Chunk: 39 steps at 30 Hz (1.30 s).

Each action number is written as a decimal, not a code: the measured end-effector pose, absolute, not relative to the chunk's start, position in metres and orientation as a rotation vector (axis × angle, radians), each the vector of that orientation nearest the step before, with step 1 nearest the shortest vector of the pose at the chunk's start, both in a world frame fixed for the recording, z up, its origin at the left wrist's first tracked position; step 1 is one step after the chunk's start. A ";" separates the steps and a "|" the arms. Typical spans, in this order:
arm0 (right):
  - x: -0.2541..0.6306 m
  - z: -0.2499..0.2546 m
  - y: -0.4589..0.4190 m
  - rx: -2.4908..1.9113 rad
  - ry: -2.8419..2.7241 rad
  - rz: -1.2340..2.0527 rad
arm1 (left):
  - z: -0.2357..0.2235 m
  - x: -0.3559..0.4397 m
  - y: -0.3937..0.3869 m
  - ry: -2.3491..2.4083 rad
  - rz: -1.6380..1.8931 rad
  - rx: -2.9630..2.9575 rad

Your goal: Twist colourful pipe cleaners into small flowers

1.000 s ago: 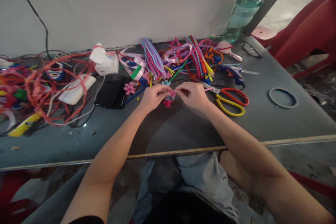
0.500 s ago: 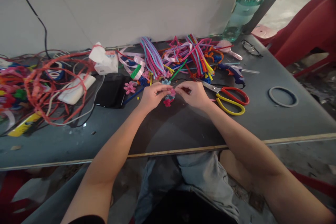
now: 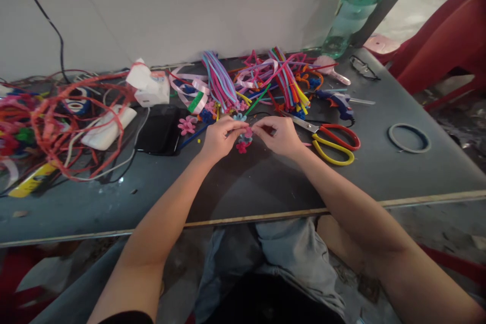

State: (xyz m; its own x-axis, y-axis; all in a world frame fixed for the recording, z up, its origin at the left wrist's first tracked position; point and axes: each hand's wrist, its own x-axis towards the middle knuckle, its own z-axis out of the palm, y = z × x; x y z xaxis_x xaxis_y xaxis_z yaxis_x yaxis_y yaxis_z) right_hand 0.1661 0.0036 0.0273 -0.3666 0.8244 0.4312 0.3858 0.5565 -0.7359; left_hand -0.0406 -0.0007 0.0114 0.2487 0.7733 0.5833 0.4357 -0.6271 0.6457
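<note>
Between both hands is a pink pipe-cleaner flower [image 3: 248, 132], partly covered by fingertips. My left hand [image 3: 222, 136] pinches it from the left, and my right hand [image 3: 277, 134] has thumb and forefinger closed at its right edge. Just beyond the fingers lies a light blue flower [image 3: 239, 117]; a darker pink flower [image 3: 241, 148] shows just below. Whether these flowers are joined I cannot tell. Another pink flower [image 3: 187, 125] rests left of my left hand. Scissors [image 3: 334, 144] with one red and one yellow handle lie right of my right hand.
Pipe-cleaner bundles [image 3: 220, 81] lie behind the hands. At left are a black phone [image 3: 157, 129], a white box [image 3: 152, 88] and tangled red ribbon [image 3: 45, 121]. A glue gun [image 3: 337, 104], a grey ring [image 3: 409, 138] and a green bottle [image 3: 351, 20] stand or lie at right.
Both hands stay almost where they were, fingers still pinched at the pink flower. The whole view has shifted very slightly.
</note>
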 end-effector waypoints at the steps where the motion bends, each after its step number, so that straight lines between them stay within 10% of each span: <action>1: 0.166 0.027 0.004 -0.985 -1.977 0.669 | 0.012 -0.040 -0.001 1.126 1.311 2.161; 39: 0.168 0.020 0.005 -1.189 -1.859 0.272 | 0.011 -0.026 0.001 0.984 1.217 1.504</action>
